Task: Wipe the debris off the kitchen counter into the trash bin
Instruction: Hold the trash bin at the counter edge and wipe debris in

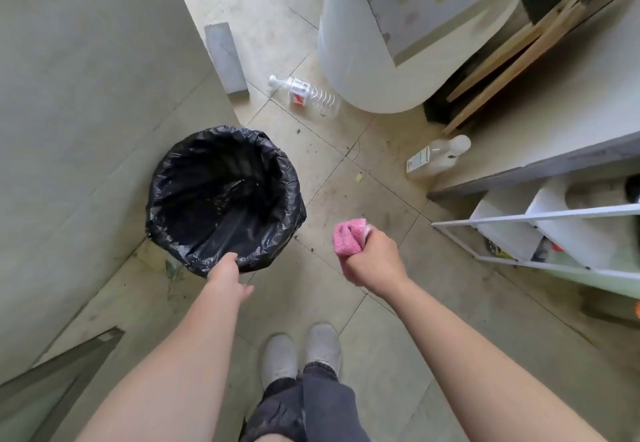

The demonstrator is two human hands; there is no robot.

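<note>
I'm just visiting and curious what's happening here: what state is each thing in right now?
Trash bin: upright, open, lined with a black bag.
Right hand: clenched round a pink cloth, beside the bin.
Pink cloth: bunched up, held above the floor.
Left hand: at the bin's near rim; grip unclear.
Clear bottle: lying on its side, capped.
Floor: speckled with dirt.

dark grey trousers (313, 407), pale grey shoes (322, 346)
</note>
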